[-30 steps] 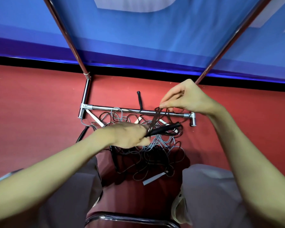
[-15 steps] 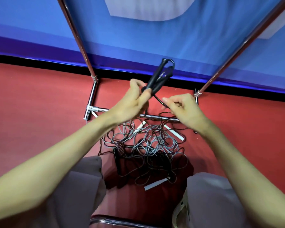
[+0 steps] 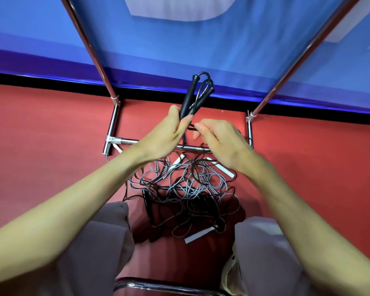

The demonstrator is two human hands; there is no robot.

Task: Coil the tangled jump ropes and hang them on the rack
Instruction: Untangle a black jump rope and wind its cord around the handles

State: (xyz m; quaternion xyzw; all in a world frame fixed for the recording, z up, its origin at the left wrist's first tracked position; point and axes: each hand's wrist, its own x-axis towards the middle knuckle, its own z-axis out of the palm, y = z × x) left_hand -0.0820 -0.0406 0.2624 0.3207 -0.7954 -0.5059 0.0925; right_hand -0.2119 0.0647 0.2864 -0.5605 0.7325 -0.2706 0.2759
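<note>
Both of our hands are up in front of the rack (image 3: 158,144) now, and they're busy. Our left hand (image 3: 169,133) has its fingers and thumb wrapped round the two black handles (image 3: 189,99), which poke up and away from us, side by side, with the black cord looping over their top ends. Our right hand (image 3: 218,139) sits just beside it, fingertips curled in and pinching a strand of black rope (image 3: 191,129) that runs across the small gap between the two hands.

Down on the red floor (image 3: 41,146), between our knees and the rack's low chrome crossbar, lies the tangled pile of ropes (image 3: 186,189), grey cords and black cords knotted through one another. White handles show in it: one (image 3: 222,168) near the bar under our right wrist, another (image 3: 198,235) at the near edge of the heap. A further white end peeks out by the bar's left joint.

The rack's two shiny uprights climb away left and right, in front of a blue banner (image 3: 201,43). We can see big pale shapes on that banner, cropped at the top edge, but we can't read them as letters. No brand or label shows on the handles either.
</note>
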